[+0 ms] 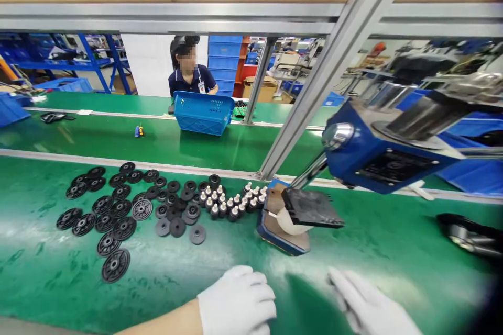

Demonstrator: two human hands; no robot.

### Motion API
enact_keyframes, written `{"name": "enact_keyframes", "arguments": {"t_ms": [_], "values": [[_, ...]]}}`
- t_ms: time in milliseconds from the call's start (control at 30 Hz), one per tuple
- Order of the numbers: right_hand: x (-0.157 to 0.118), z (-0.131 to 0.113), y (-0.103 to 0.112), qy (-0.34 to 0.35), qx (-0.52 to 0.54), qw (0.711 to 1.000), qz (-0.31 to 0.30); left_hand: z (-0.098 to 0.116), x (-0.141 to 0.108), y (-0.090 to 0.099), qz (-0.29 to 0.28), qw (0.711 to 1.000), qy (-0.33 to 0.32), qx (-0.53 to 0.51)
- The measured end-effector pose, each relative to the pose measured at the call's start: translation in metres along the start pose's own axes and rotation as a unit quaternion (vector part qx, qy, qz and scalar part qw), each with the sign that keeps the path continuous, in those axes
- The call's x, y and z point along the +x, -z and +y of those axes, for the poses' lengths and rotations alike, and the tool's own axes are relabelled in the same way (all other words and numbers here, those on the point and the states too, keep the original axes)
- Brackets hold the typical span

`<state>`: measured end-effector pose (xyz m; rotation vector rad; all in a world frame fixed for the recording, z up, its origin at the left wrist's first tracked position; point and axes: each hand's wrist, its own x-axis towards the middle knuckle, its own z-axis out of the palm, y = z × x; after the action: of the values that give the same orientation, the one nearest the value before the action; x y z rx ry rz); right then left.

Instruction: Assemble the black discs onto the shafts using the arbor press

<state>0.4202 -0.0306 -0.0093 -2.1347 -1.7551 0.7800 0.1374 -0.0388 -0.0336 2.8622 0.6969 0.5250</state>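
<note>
My left hand [239,301], in a white glove, is low in the middle of the view over the green table [165,293]. Its fingers curl inward, and whatever they may hold is hidden. To the right, my right hand [369,303], also gloved in white, has its fingers stretched out, with nothing visible in them. Beyond both hands stands a blue press [387,146] with a black block [312,207] over its base [283,235]. Black parts with white tips [234,213] stand in a group left of the base. Black spoked wheels [116,265] and smaller black discs [197,234] lie farther left.
A metal post [318,78] slants up behind the press. Across the table, a person [192,76] is behind a blue basket [204,112]. A dark object with a shiny metal part [471,238] lies at the far right.
</note>
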Motion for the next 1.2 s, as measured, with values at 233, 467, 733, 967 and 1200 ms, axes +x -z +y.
{"name": "enact_keyframes", "arguments": {"t_ms": [233, 467, 733, 967, 1200], "values": [[0.015, -0.178, -0.070, 0.314, -0.090, 0.941, 0.084, -0.078, -0.051, 0.067, 0.246, 0.898, 0.364, 0.019], [0.073, -0.256, -0.102, 0.375, -0.210, 0.876, 0.221, -0.140, -0.026, 0.076, 0.134, 0.901, 0.412, -0.004], [0.091, -0.246, -0.117, 0.403, -0.324, 0.829, 0.212, -0.160, -0.033, 0.067, 0.093, 0.892, 0.441, -0.034], [0.089, -0.247, -0.116, 0.434, -0.358, 0.802, 0.200, -0.160, -0.022, 0.067, 0.094, 0.893, 0.439, -0.017], [0.090, -0.245, -0.118, 0.405, -0.347, 0.820, 0.209, -0.152, -0.030, 0.062, 0.082, 0.902, 0.423, 0.016]]}}
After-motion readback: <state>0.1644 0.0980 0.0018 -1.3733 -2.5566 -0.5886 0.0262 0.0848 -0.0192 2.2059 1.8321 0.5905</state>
